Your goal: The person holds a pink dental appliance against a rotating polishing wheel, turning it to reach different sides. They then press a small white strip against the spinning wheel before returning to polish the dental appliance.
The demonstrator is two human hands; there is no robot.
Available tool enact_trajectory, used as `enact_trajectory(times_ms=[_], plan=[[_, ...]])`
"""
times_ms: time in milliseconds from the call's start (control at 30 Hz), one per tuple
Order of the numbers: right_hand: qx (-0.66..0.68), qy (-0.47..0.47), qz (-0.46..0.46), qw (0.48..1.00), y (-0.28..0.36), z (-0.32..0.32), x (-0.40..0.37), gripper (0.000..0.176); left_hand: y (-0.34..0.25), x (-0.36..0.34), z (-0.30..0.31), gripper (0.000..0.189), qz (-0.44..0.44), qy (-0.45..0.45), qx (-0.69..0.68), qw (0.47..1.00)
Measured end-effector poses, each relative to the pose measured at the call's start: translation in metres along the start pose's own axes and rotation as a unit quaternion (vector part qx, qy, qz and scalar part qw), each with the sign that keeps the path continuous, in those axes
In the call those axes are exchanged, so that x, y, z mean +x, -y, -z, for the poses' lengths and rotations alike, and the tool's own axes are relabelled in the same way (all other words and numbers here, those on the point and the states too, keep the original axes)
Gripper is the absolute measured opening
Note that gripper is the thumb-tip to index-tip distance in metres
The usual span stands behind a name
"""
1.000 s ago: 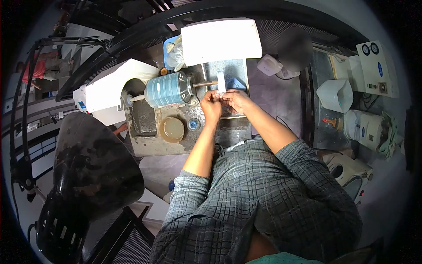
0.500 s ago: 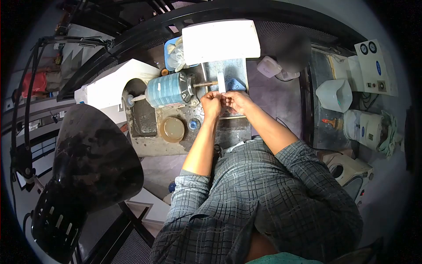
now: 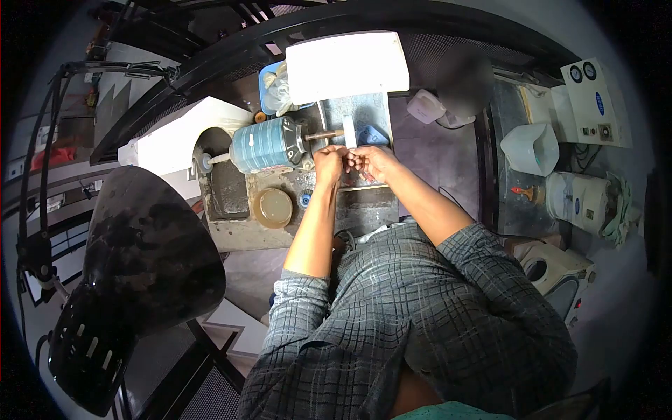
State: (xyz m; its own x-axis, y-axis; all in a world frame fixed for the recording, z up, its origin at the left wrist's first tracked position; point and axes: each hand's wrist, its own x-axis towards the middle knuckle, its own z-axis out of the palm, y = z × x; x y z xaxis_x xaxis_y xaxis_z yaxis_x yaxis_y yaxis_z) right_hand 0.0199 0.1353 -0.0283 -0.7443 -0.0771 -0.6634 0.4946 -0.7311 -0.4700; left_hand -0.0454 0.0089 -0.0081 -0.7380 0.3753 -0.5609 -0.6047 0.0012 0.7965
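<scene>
A blue-green polishing motor [image 3: 262, 145] lies across the bench, its shaft [image 3: 324, 135] running right to a white buffing wheel [image 3: 349, 131]. Just on the near side of the wheel, my left hand [image 3: 329, 165] and my right hand [image 3: 376, 163] meet, fingertips pinched together. Whatever they grip between them is small and mostly hidden by the fingers; I cannot make out its kind. Something reddish shows below the right fingers. Behind the right hand, a blue piece [image 3: 372, 134] lies in the metal tray [image 3: 385, 112] under the wheel.
A white hood [image 3: 348, 68] overhangs the tray. On the bench are a round bowl [image 3: 272, 208] of cloudy liquid and a small blue round item [image 3: 305, 200]. A black lamp [image 3: 150, 252] looms at left. Right: a plastic jug [image 3: 530, 150], a brush [image 3: 527, 193] and a gauged unit [image 3: 595, 105].
My left hand has shifted slightly and its fingers have turned a little. A reddish patch now shows below the right fingers. The whole view has slid slightly left.
</scene>
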Motion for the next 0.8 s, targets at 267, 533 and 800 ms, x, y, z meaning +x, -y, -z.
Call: enact_trajectory(times_ms=[267, 533, 800], plan=[[0.041, 0.127, -0.027, 0.991, -0.006, 0.01, 0.005, 0.022, 0.001, -0.001, -0.004, 0.018, -0.004, -0.026, 0.049, 0.998], [0.006, 0.002, 0.006, 1.0, -0.002, 0.002, 0.007, 0.013, 0.026, -0.01, -0.006, 0.01, -0.112, -0.045, -0.005, 0.993], [0.015, -0.006, 0.013, 1.0, 0.0, 0.001, 0.006, 0.005, 0.035, -0.021, -0.013, 0.005, -0.174, -0.076, 0.008, 0.982]])
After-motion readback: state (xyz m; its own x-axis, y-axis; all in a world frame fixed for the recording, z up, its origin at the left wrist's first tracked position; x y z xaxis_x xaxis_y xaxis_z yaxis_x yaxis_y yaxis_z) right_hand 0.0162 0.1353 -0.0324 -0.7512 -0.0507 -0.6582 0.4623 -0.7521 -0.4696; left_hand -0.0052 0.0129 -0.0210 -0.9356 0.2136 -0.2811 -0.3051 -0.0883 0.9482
